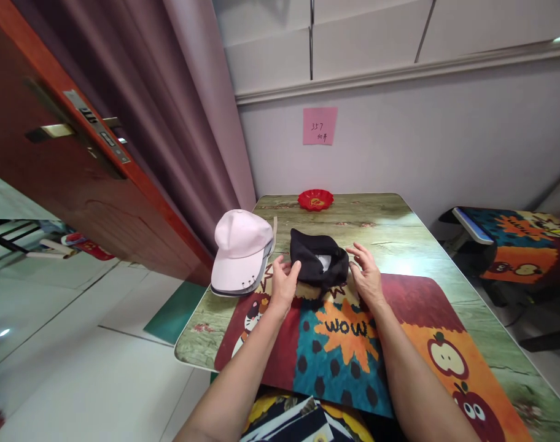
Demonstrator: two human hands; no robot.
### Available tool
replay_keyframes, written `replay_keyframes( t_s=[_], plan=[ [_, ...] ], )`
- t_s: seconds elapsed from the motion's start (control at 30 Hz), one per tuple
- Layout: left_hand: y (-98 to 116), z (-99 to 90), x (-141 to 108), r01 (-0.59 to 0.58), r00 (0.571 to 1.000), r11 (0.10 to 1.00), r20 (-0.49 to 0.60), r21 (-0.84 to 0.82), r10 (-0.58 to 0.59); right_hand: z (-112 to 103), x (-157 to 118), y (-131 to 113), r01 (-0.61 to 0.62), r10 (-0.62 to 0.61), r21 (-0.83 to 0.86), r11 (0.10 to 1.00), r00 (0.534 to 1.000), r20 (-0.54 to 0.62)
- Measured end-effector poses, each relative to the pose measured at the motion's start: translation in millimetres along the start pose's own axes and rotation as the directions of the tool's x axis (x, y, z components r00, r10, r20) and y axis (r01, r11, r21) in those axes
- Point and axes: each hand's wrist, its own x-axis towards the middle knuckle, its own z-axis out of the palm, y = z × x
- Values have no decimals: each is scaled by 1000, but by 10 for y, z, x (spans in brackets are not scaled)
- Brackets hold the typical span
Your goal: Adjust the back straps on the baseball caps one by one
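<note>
A black cap (311,261) rests on the patterned mat, its opening and a pale inner label facing me. My left hand (284,283) pinches the cap's left edge, thumb on the near side. At the cap's right end is my right hand (366,274), fingers apart and curved; whether a fingertip touches the fabric I cannot tell. Left of my left hand sits a pale pink cap (243,236), brim toward me, with small rings on the brim edge. It seems stacked over a grey cap (267,261), of which only the edge shows.
The mat (344,374) covers the near part of a wood-patterned table (376,227). A red scalloped dish (315,199) stands at the far edge by the wall. A pink note (320,126) is on the wall. An open door (123,202) stands left; another table (514,245) is at right.
</note>
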Motion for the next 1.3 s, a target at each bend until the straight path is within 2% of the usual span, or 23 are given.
replay_keyframes(
  t_s=[0.07,0.1,0.17,0.23,0.3,0.37,0.43,0.5,0.57,0.7,0.8,0.87,0.9,0.97,1.0,1.03,1.1,1.17,1.2,1.3],
  plan=[
    [156,-130,16,-150,986,979,-53,142,158,-108,-33,-230,65,-65,-4,998,997,30],
    [275,-185,26,-259,959,940,-54,220,277,-168,-51,-371,113,-111,-19,993,990,93],
    [556,-231,57,-482,861,805,16,345,508,-267,-68,-655,220,-198,-68,973,950,241],
    [829,-161,120,-630,764,670,156,392,627,-298,-46,-884,321,-259,-141,937,905,337],
    [1018,10,213,-697,716,584,359,416,598,-250,4,-1013,420,-311,-224,880,864,396],
    [1085,211,315,-709,702,522,551,474,452,-155,41,-1039,492,-331,-308,815,830,449],
    [1038,356,397,-698,699,461,660,548,275,-67,29,-990,515,-295,-396,760,817,496],
    [929,393,445,-692,701,404,690,599,177,-25,-35,-904,512,-237,-472,718,818,525],
    [822,330,460,-685,707,397,689,611,160,-41,-124,-816,519,-224,-503,690,815,534],
    [764,81,417,-639,720,551,671,538,179,-162,-253,-722,549,-312,-477,686,815,488],
    [823,-69,332,-633,723,622,638,460,265,-210,-283,-753,494,-311,-501,711,859,406],
    [850,-132,254,-664,722,592,597,457,349,-178,-289,-813,400,-259,-506,764,909,327],
    [852,-155,212,-683,716,562,581,467,387,-142,-288,-850,320,-211,-491,810,941,264],
    [838,-189,133,-718,690,501,585,483,426,-38,-273,-928,82,-54,-381,921,995,82],
    [826,-204,101,-735,673,478,604,481,427,22,-256,-966,-53,51,-273,961,999,-13],
    [815,-219,74,-749,657,460,626,477,420,81,-232,-1000,-173,163,-135,976,983,-84],
    [806,-249,39,-771,626,440,670,460,398,183,-164,-1061,-336,355,147,930,925,-137],
    [825,-276,16,-789,601,433,695,436,395,249,-82,-1116,-392,451,327,860,884,-126],
    [843,-286,3,-794,594,431,696,428,403,267,-41,-1143,-393,462,368,843,878,-122],
    [913,-288,-61,-808,583,408,679,425,447,267,48,-1244,-358,426,367,858,896,-124]
  ],
)
